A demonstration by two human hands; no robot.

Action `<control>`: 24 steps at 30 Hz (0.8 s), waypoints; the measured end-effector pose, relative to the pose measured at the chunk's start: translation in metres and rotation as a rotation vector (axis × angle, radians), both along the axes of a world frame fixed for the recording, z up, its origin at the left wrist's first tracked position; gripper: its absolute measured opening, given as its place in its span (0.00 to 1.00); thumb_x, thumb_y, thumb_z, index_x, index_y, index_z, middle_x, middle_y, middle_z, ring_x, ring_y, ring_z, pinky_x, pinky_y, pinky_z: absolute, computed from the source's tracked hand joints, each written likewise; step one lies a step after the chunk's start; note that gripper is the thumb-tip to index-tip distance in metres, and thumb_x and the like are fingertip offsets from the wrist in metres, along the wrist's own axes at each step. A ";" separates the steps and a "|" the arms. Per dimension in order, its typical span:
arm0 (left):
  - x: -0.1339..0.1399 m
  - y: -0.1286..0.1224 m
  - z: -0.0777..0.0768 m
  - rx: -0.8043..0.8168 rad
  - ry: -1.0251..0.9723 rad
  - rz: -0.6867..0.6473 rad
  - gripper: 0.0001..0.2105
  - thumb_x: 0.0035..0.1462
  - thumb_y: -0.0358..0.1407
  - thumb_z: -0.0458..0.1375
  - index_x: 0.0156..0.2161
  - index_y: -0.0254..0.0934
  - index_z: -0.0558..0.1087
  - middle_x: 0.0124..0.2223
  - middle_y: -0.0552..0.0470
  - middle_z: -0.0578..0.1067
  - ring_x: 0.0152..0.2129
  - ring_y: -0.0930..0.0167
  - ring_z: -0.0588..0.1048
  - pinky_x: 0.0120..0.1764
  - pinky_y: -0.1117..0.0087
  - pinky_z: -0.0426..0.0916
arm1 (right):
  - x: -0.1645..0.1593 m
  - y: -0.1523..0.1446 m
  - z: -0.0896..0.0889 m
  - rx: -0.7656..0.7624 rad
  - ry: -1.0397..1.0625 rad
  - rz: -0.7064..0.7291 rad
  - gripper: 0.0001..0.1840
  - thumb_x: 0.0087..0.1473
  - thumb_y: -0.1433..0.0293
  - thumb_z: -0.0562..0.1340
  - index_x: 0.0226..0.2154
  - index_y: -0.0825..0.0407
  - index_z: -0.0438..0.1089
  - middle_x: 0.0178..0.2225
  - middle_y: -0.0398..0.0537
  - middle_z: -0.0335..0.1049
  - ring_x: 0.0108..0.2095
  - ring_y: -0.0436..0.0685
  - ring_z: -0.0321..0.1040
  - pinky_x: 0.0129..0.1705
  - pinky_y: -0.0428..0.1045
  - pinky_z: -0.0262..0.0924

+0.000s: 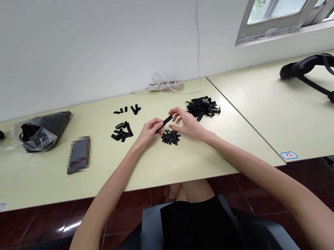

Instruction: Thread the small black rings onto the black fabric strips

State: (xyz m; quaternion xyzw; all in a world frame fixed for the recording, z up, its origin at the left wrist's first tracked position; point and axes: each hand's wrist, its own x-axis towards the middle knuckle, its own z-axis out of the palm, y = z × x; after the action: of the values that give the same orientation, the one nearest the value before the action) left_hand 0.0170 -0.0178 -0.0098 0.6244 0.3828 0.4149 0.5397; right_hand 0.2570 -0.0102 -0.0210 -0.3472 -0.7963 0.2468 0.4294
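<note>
A short black fabric strip (168, 120) is held in my left hand (151, 130), pinched between thumb and fingers and slanting up to the right. My right hand (187, 124) is at the strip's far end, its thumb apart from its curved fingers. Whether a fingertip touches the strip is hard to see. Just below both hands lies a pile of small black rings (171, 138). To the right is a larger heap of black strips (203, 107). On the left are a smaller cluster of black strips (122, 133) and, behind it, several loose short pieces (136, 109).
A clear plastic bag with black material (43, 131) and a blurred grey object (79, 155) lie on the left of the pale table (148, 172). A white power strip (166, 85) with a cable sits against the wall. A black headset-like device (317, 76) stands far right.
</note>
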 end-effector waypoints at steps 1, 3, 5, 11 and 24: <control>0.000 0.000 0.000 -0.001 0.001 -0.004 0.22 0.61 0.56 0.73 0.38 0.38 0.78 0.32 0.53 0.74 0.29 0.71 0.72 0.40 0.65 0.72 | 0.001 0.000 0.001 0.057 0.002 0.015 0.17 0.67 0.63 0.69 0.56 0.45 0.72 0.56 0.55 0.79 0.49 0.62 0.78 0.51 0.58 0.74; 0.001 -0.001 0.000 -0.008 0.011 -0.017 0.23 0.61 0.57 0.73 0.38 0.38 0.78 0.32 0.53 0.74 0.29 0.71 0.72 0.40 0.65 0.72 | 0.002 -0.001 0.002 0.149 -0.027 0.079 0.13 0.71 0.64 0.66 0.56 0.44 0.75 0.56 0.55 0.79 0.50 0.63 0.77 0.54 0.58 0.74; 0.000 -0.001 0.000 -0.014 0.024 -0.035 0.24 0.61 0.59 0.73 0.39 0.38 0.79 0.31 0.53 0.73 0.29 0.71 0.72 0.39 0.65 0.71 | 0.001 -0.002 0.003 0.213 -0.058 0.129 0.08 0.75 0.64 0.64 0.52 0.45 0.77 0.51 0.53 0.80 0.48 0.62 0.77 0.53 0.58 0.73; -0.001 -0.005 0.003 0.085 0.151 -0.024 0.23 0.64 0.59 0.70 0.38 0.38 0.78 0.31 0.53 0.74 0.28 0.70 0.71 0.38 0.65 0.69 | 0.003 0.001 0.001 0.222 -0.122 0.157 0.12 0.79 0.63 0.61 0.47 0.47 0.80 0.43 0.53 0.80 0.44 0.63 0.77 0.50 0.57 0.71; -0.005 -0.004 0.005 0.219 0.210 0.122 0.20 0.66 0.55 0.70 0.45 0.39 0.79 0.43 0.49 0.81 0.30 0.71 0.76 0.42 0.65 0.74 | 0.007 -0.001 0.010 0.079 -0.130 0.152 0.09 0.68 0.71 0.63 0.45 0.47 0.80 0.46 0.52 0.81 0.45 0.62 0.76 0.50 0.56 0.69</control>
State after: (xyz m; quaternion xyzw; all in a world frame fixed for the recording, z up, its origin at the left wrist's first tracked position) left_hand 0.0116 -0.0218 -0.0044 0.6950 0.4267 0.4186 0.3994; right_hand 0.2644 -0.0115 -0.0106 -0.2837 -0.8557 0.2240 0.3703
